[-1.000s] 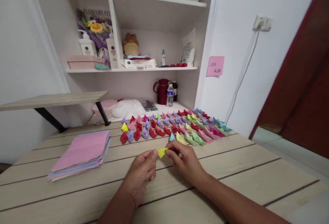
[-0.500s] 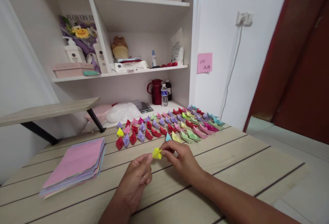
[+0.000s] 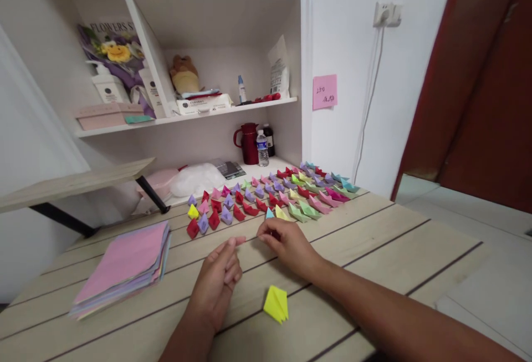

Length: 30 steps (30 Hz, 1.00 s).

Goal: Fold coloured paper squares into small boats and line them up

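A folded piece of yellow paper [image 3: 276,304] shows over the tabletop below my right forearm, apart from both hands; whether it touches the table I cannot tell. My left hand [image 3: 218,279] is held over the table with the index finger stretched out and the other fingers curled, nothing in it. To its right, my right hand [image 3: 291,245] has thumb and index finger drawn together, with nothing visible between them. Just beyond its fingers are a small blue folded paper [image 3: 270,214] and a pale yellow paper boat [image 3: 282,214], at the near edge of rows of colourful paper boats.
A stack of coloured paper sheets [image 3: 122,265] lies at the left on the slatted table [image 3: 374,256]. Behind it stands a small raised wooden shelf [image 3: 78,183]. At the back are a red jug [image 3: 249,144] and a water bottle [image 3: 262,148].
The yellow folded paper has left both hands and now appears lower, nearer to me. My hands have stayed close together in about the same place. The view has shifted slightly.
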Motion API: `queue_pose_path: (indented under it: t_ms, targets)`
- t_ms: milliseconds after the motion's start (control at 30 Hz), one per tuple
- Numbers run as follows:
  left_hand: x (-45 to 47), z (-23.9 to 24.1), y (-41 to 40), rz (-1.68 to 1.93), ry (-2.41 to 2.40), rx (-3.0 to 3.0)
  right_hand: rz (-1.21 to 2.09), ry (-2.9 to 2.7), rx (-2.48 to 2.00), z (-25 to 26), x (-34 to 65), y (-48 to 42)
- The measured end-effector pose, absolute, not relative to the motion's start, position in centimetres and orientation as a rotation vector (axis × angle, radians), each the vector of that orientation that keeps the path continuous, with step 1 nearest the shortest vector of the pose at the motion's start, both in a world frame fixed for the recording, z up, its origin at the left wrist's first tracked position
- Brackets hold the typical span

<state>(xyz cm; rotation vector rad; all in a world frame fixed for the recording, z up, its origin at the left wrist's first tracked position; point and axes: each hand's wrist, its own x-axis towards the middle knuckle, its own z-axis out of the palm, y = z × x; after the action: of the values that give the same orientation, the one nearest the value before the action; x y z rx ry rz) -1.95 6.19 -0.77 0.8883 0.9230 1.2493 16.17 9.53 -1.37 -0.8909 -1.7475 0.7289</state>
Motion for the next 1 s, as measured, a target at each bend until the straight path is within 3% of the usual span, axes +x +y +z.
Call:
queue_pose_path:
  t_ms: [200,367,567,1000]
  targets:
    - [-2.3,-1.2,6.6,1.319,0.986,0.873,1.3,-1.948,-0.811,-1.1,18.1,10.0]
    - [-1.8,-1.1,6.4,1.268,1.031,0.95,1.579,-2.152,-0.742,0.4,19.8,9.5]
    - [-1.7,-1.3,6.3,1.238,1.089,1.038,1.675,-2.113,-0.808,-0.5,18.9,9.3]
    - [-0.4,-1.2,6.0,1.405,1.211,1.508,1.732,-1.289,-0.784,-2.1,17.5,10.9]
